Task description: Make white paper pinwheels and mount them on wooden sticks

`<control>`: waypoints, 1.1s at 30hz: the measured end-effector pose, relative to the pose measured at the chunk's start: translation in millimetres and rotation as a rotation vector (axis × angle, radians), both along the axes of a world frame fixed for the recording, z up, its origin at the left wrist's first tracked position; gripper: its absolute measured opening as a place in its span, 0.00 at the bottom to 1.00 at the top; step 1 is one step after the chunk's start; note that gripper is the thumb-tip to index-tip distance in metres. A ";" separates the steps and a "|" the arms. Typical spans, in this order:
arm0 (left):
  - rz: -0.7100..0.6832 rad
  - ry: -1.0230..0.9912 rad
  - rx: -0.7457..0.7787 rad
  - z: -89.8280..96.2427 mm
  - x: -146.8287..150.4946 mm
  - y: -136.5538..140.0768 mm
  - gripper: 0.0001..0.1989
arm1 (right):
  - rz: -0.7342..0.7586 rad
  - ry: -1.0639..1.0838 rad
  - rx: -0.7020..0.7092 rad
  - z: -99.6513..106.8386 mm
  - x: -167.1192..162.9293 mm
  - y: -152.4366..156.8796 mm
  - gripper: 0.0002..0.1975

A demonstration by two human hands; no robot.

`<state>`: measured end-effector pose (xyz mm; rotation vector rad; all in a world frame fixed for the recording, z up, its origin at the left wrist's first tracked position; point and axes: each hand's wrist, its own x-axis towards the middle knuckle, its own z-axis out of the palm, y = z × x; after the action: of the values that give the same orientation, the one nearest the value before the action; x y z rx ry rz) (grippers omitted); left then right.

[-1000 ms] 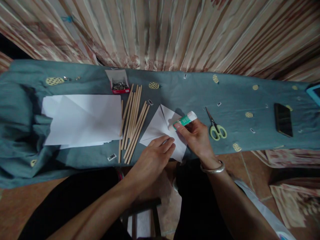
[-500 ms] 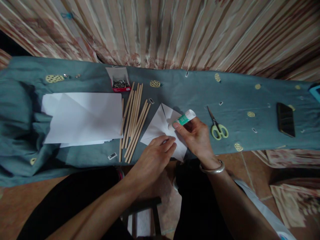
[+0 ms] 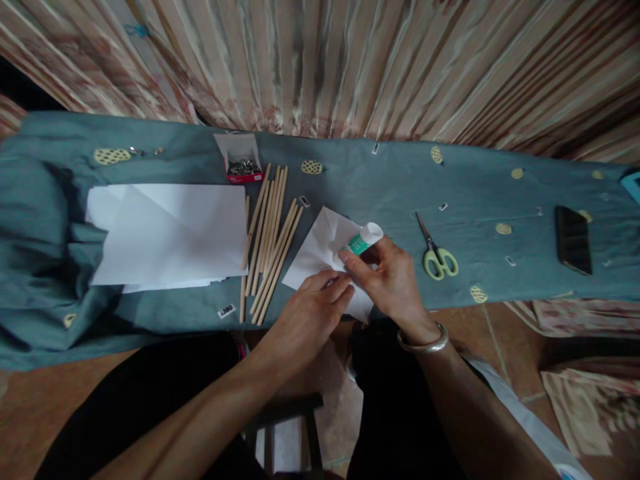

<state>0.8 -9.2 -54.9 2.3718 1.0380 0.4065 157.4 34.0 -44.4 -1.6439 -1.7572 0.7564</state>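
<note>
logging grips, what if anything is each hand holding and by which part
The right hand holds the glue stick by its green-labelled body. The left hand is on the white paper; whether it grips cannot be told.

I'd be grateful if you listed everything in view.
Folded paper: one, white, centre
Glue stick: one, green and white, over folded paper
Paper stack: several, white, left
Wooden sticks: roughly ten, tan, beside stack
Box: one, red, behind sticks
Metal pieces: many, silver, in box; two, upper left
Scissors: one, green handles, right of folded paper
Phone: one, black, farther right
Partial object: one, blue, right edge
Tablecloth: one, teal, underneath
Curtain: count unclear, beige, behind
Floor: one, brown, below
Frame: one, dark, bottom
Fabric: some, beige, lower right
Bracelet: one, silver, right wrist
Legs: two, black, bottom
Left hand: one, on folded paper
Right hand: one, grip around glue stick
</note>
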 end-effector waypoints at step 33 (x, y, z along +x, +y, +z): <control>0.019 -0.021 -0.018 3.4 0.3 0.6 0.14 | 0.244 -0.111 0.002 17.4 13.7 -7.4 0.08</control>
<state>1.2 -8.6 -51.5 2.3388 1.0508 0.4271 171.1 26.7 -27.0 -1.5122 -2.0630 0.7831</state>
